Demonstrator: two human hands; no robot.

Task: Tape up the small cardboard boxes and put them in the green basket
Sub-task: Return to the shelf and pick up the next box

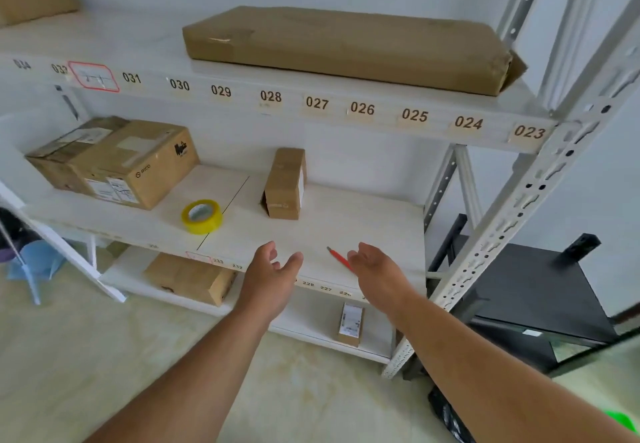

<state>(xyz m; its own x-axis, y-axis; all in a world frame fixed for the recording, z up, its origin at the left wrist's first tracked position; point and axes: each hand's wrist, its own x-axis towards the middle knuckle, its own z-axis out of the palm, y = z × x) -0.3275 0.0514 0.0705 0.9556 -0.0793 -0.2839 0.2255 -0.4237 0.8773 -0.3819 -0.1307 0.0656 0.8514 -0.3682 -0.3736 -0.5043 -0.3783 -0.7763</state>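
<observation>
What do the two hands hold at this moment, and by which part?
Nothing is held. The left hand and the right hand are both open and empty above the shelf edge; the red tool lies untouched beside the right one.

Both hands extend over the front edge of the middle shelf (346, 221), the left hand (273, 269) left of the right hand (377, 269), apart; a cutter (339, 258) lies on the shelf between them, just beside the right hand; the small box (285, 183) stands behind the left hand; the tape roll (202, 216) lies to the left hand's left; two larger boxes (114, 162) sit farther left and behind; a long box (346, 47) rests on the shelf above.
</observation>
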